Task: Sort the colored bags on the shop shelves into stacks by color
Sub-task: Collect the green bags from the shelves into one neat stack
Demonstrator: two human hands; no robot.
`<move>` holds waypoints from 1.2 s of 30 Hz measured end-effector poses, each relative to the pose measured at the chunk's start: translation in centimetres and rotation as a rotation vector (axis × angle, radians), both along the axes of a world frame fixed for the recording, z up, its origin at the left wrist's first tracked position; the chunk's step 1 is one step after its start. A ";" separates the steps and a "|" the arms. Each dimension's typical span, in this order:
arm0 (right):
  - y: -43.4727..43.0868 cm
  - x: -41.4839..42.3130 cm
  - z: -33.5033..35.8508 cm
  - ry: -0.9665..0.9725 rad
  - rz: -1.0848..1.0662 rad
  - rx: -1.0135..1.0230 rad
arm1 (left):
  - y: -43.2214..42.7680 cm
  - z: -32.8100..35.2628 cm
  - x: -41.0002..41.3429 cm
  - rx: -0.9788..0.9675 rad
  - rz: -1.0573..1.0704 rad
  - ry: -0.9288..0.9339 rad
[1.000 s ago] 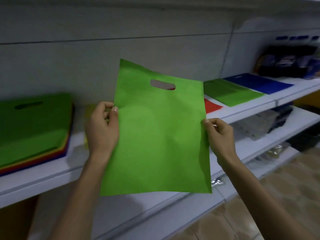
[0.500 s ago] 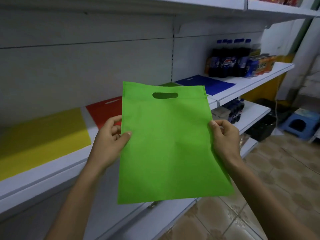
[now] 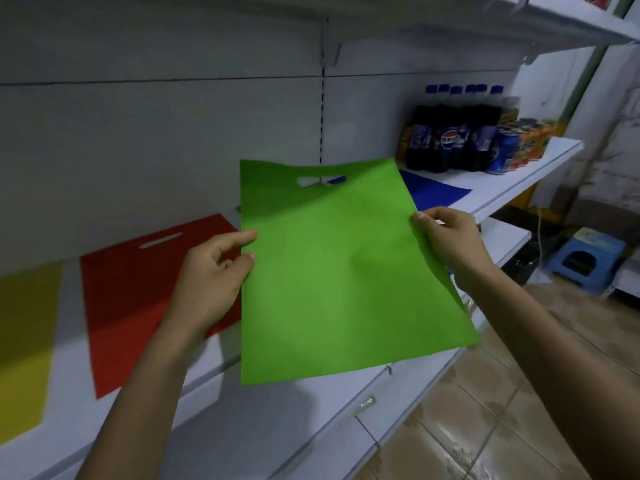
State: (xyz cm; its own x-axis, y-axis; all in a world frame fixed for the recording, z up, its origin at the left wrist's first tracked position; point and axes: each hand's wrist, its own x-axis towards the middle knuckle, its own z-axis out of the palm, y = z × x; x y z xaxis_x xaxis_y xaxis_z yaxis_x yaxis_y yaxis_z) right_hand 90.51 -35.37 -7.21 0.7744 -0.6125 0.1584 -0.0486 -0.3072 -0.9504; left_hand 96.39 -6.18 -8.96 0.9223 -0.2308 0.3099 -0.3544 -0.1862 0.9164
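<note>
I hold a flat green bag [image 3: 332, 271] with a cut-out handle in the air in front of the shelf. My left hand [image 3: 211, 271] pinches its left edge and my right hand [image 3: 446, 240] pinches its right edge. On the white shelf [image 3: 104, 414] behind it lie a red bag [image 3: 128, 299], a yellow bag [image 3: 24, 341] at the far left, and a blue bag [image 3: 433, 192] to the right. The green bag hides the shelf area between the red and blue bags.
Dark soda bottles [image 3: 446, 133] and several cans [image 3: 519, 147] stand at the shelf's right end. A lower shelf [image 3: 502, 237] juts out below. A blue plastic stool [image 3: 585, 261] sits on the tiled floor [image 3: 485, 427] at the right.
The view has swung right along the shelf, from the mixed pile at the left to the red and blue bags. The green bag has tipped flatter, still held by both hands.
</note>
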 end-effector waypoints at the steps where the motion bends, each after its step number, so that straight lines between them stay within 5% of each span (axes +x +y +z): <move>1: -0.6 0.8 0.0 0.026 0.023 0.008 | -0.5 -0.1 0.8 0.025 -0.002 0.000; 10: -4.6 8.1 -1.1 0.141 0.172 -0.070 | -2.4 -2.3 5.4 0.160 0.006 0.066; 16: -8.1 15.0 -0.2 0.115 0.277 -0.192 | -5.7 -0.3 8.1 0.458 0.257 -0.134; 29: -11.7 26.3 -3.5 0.386 0.475 -0.901 | -10.3 -3.2 13.0 0.827 0.472 0.119; 36: -12.4 27.7 -5.0 0.325 0.537 -0.952 | -11.6 -4.1 13.4 0.849 0.533 0.169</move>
